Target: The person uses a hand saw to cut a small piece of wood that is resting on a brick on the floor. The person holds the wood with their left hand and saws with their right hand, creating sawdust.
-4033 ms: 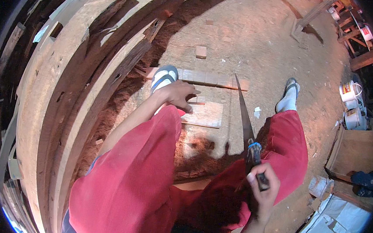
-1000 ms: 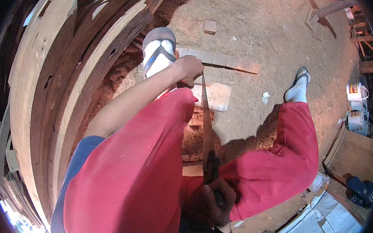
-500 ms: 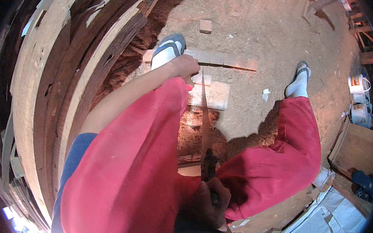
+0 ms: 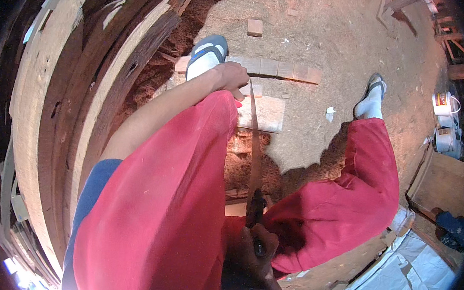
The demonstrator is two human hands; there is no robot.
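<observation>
Red trousers (image 4: 151, 204) spread wide in the head view, the only view there is, framing a long, tapering saw (image 4: 255, 141) between the knees. The right hand (image 4: 259, 253) is wrapped round the saw's dark handle (image 4: 256, 207), low and close to the body. From there the blade runs up and away over a pale board (image 4: 267, 115), its narrow tip ending just beside the left hand (image 4: 230, 75).

That left hand is bent over by the front foot (image 4: 209, 53), fingers curled down; what lies beneath them is hidden, so I cannot tell whether they grip or only press. A strip of wood (image 4: 271, 67) lies crosswise on the ground beyond, split into squarish sections by cuts or lines. Whether the teeth touch wood is too small to tell.

The step in hand looks like sawing, or lining the blade up for it. The next stroke would call for a steady support, a straight blade and the left fingers well clear of the teeth.

As for writing, a white bucket (image 4: 441, 104) at far right bears a red and yellow printed label; no lettering shows on the saw.
</observation>
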